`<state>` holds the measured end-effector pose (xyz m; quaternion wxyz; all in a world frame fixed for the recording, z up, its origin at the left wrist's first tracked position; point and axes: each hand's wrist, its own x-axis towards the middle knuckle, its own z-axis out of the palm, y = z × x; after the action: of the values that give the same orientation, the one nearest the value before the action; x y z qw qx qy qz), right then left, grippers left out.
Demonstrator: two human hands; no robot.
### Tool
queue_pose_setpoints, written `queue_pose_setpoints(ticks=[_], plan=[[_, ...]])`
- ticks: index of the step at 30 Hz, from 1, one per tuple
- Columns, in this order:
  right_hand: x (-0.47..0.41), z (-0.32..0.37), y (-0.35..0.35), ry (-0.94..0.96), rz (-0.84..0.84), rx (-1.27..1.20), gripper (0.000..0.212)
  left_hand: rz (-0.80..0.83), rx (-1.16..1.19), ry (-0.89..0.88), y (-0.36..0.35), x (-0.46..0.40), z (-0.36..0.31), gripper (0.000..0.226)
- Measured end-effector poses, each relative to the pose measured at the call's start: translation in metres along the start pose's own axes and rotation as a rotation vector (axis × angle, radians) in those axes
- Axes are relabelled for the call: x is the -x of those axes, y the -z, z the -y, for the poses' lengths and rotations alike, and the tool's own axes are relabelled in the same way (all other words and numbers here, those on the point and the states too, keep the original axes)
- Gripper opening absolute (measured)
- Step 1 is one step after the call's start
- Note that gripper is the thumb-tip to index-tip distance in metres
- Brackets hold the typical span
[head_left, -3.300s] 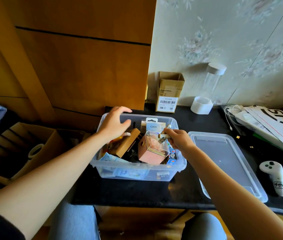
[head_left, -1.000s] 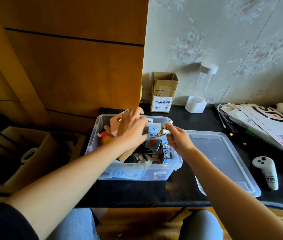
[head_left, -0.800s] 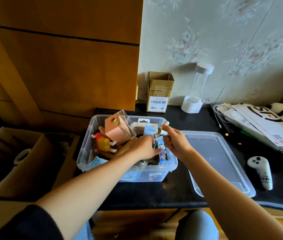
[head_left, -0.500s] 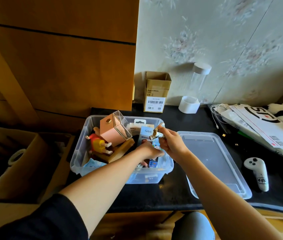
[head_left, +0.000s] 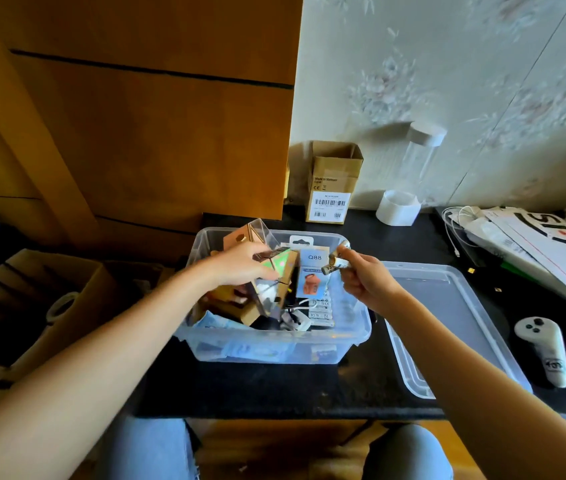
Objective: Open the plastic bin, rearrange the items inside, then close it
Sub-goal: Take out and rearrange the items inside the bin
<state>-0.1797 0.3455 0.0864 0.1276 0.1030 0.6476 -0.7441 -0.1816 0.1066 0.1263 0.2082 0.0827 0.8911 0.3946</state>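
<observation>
A home room: floral wallpaper (head_left: 447, 81), a wooden cabinet (head_left: 153, 133), and a game controller (head_left: 541, 351) on a cluttered dark desk (head_left: 240, 386).

On the dark tabletop (head_left: 274, 389), a small open cardboard box (head_left: 332, 183) with a barcode label stands against the floral wallpaper, a clear tube with a white cap (head_left: 420, 161) just beside it. A white controller (head_left: 541, 351) lies at the right, near stacked printed papers (head_left: 544, 251) and a white cable (head_left: 454, 230).

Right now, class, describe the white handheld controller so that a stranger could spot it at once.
Start at the black tabletop. Right of the clear plastic bin lies its lid; the controller lies just right of the lid. It alone is white and curved, with dark buttons.
</observation>
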Motion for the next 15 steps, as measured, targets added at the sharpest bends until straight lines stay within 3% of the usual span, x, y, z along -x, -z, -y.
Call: queue_pose_setpoints(ticks=[5,7,10,13,15], plan=[[-0.009,-0.002,-0.015,0.095,-0.038,0.663,0.029,-0.061,-0.216,0.042,0.024,0.010,0.027,0.029],[-0.012,-0.005,-0.020,0.146,-0.032,0.962,0.027,-0.134,-0.375,0.074,0.017,0.011,0.032,0.038],[-0.010,-0.011,-0.028,0.211,0.117,1.346,0.026,-0.341,-0.585,0.067,0.010,0.013,0.034,0.053],[-0.008,-0.013,-0.033,0.214,0.237,1.577,0.026,-0.580,-0.546,-0.187,0.000,0.014,0.023,0.035],[-0.008,-0.012,-0.034,0.201,0.275,1.528,0.027,-0.576,-0.347,-0.324,-0.010,0.012,0.010,0.024]])
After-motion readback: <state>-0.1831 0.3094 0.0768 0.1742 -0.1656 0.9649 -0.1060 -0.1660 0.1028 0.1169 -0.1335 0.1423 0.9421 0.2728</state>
